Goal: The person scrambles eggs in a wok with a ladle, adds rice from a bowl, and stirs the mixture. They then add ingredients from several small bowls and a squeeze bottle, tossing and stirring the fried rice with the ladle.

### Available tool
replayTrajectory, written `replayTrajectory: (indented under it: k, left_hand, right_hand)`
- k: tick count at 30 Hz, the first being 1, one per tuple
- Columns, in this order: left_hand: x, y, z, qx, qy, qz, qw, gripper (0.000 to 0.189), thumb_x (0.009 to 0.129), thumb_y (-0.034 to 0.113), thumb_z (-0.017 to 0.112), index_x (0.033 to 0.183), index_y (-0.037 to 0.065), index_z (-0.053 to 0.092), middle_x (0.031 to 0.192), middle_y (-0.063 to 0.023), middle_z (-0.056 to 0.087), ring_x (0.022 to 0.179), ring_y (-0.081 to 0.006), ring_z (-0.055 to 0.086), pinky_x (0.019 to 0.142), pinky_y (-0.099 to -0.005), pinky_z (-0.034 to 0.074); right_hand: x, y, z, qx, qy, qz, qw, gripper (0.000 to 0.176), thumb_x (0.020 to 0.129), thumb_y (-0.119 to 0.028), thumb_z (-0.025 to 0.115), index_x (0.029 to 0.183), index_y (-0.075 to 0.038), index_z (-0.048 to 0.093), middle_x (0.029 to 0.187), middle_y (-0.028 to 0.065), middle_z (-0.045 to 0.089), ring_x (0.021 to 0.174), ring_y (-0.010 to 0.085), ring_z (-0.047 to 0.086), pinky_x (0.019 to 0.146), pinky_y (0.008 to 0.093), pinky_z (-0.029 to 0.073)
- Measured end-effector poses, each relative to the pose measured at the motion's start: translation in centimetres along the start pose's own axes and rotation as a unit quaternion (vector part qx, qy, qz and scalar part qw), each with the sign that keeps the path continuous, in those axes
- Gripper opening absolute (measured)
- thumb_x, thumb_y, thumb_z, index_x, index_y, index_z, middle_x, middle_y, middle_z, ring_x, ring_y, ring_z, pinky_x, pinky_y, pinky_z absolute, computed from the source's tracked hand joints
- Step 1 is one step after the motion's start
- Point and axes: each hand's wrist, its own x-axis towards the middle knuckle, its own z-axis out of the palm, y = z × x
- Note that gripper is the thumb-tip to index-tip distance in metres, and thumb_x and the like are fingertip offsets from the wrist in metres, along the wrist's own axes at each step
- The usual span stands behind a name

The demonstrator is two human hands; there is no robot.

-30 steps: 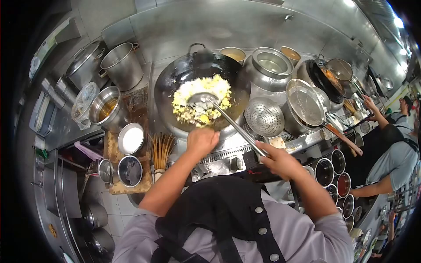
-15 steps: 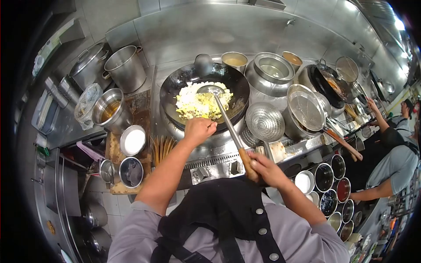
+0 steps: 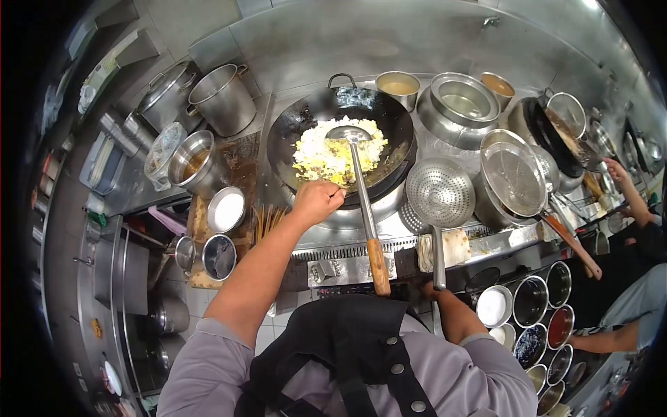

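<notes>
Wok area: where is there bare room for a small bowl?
The stained board looks bare between the amber-liquid pot and the wok. A narrower steel patch separates wide pot and perforated ladle. Farther right, strainers and pots crowd together.

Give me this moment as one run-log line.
left hand: closed on wok near rim | ladle: bowl in food, handle unheld | right hand: partly hidden, low beside stove

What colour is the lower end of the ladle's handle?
The handle's lower end is brown; the head view shows it.
</notes>
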Motion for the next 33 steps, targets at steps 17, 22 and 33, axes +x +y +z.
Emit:
replayTrajectory:
  k: [17,22,33]
  left_hand:
    - [0.0,0.5,-0.4,-0.002,-0.006,-0.017,1.0,0.041,0.092,0.03,0.066,0.065,0.001,0.054,0.065,-0.0185,0.057,0.062,-0.04,0.058,0.059,-0.0495,0.045]
    - [0.1,-0.1,-0.3,0.015,-0.024,-0.006,1.0,0.038,0.091,0.034,0.065,0.068,0.004,0.064,0.07,-0.0173,0.065,0.065,-0.0389,0.064,0.061,-0.0488,0.05]
    - [0.1,0.7,-0.5,-0.003,-0.023,-0.02,1.0,0.038,0.092,0.032,0.065,0.068,0.003,0.061,0.068,-0.0159,0.061,0.065,-0.0374,0.062,0.061,-0.0488,0.048]
  right_hand:
    - [9.7,7.1,7.0,0.235,0.081,0.142,0.958,0.051,0.084,-0.048,0.072,0.116,-0.009,0.077,0.12,0.0176,0.074,0.112,0.0297,0.072,0.093,0.0431,0.056]
    - [9.3,7.9,6.1,0.338,0.1,0.16,0.922,0.047,0.082,-0.045,0.074,0.111,-0.008,0.078,0.115,0.0173,0.075,0.109,0.0289,0.073,0.089,0.0428,0.057]
    - [8.7,8.7,6.1,0.375,0.075,0.139,0.914,0.041,0.083,-0.041,0.074,0.106,-0.007,0.08,0.113,0.017,0.076,0.107,0.0299,0.073,0.09,0.0446,0.056]
